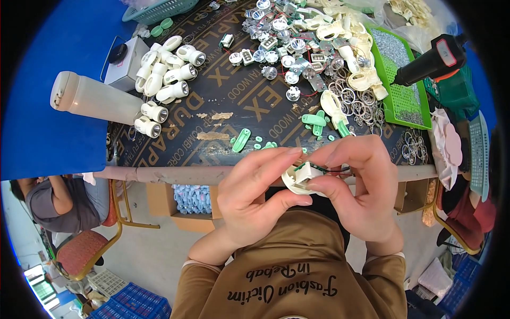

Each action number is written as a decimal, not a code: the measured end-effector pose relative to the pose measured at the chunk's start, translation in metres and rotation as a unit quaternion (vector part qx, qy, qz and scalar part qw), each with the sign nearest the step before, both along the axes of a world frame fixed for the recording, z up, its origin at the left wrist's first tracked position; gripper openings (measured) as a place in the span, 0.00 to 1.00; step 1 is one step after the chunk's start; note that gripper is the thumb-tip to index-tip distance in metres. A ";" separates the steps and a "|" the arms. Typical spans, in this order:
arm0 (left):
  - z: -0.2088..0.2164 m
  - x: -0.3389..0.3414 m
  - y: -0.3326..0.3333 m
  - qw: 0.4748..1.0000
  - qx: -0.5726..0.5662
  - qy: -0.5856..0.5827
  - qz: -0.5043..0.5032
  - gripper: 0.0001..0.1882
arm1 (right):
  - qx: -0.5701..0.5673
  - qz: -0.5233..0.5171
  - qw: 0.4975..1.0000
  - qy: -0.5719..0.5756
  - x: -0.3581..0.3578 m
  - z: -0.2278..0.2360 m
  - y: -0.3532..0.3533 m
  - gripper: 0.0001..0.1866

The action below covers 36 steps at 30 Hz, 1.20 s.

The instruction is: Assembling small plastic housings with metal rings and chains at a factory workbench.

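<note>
Both your hands pinch the small cream plastic shell (pixel 298 176) just off the worktop's (pixel 159 173) near edge, left hand (pixel 255 194) cupping its rim, right hand (pixel 361 186) at the green insert; it looks light, stiff, thin-walled; grip the rim, spare the wires.

- Flashlight housing (pixel 297 178) sits between left hand (pixel 255 199) and right hand (pixel 361 186), at the worktable's (pixel 159 154) near edge.
- Assembled flashlights (pixel 164 74) lie far left on the table.
- Mesh tray (pixel 401 80) lies far right, glue gun (pixel 433 61) over it.
- Metal rings (pixel 358 98) lie just left of the tray.
</note>
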<state>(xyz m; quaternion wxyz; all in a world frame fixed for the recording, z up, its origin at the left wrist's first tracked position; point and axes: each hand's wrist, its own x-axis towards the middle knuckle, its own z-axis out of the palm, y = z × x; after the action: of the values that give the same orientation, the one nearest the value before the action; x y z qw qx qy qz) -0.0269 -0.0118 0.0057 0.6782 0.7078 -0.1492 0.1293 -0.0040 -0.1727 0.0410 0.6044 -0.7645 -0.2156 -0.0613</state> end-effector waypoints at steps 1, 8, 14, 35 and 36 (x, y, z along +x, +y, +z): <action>0.000 0.000 0.000 1.000 0.000 0.000 0.000 0.26 | 0.008 0.003 1.000 0.003 0.000 -0.001 0.000 0.12; 0.000 0.001 0.000 1.000 0.007 -0.014 0.000 0.27 | 0.037 0.011 0.999 0.006 0.000 -0.004 0.000 0.13; 0.001 0.001 0.001 0.999 0.022 -0.025 -0.004 0.27 | -0.011 0.020 1.000 -0.004 0.000 -0.004 -0.003 0.13; 0.003 -0.002 0.001 0.999 0.025 -0.031 -0.005 0.28 | 0.048 0.009 0.999 -0.018 -0.004 -0.007 0.001 0.12; 0.004 -0.002 0.001 0.999 0.028 -0.033 -0.001 0.28 | 0.048 0.004 0.998 -0.027 -0.004 -0.007 0.002 0.12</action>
<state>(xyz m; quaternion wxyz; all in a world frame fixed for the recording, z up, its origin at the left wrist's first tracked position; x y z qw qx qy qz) -0.0290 -0.0113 0.0093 0.6531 0.7217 -0.1757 0.1474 -0.0077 -0.1711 0.0342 0.6347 -0.7316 -0.2319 -0.0900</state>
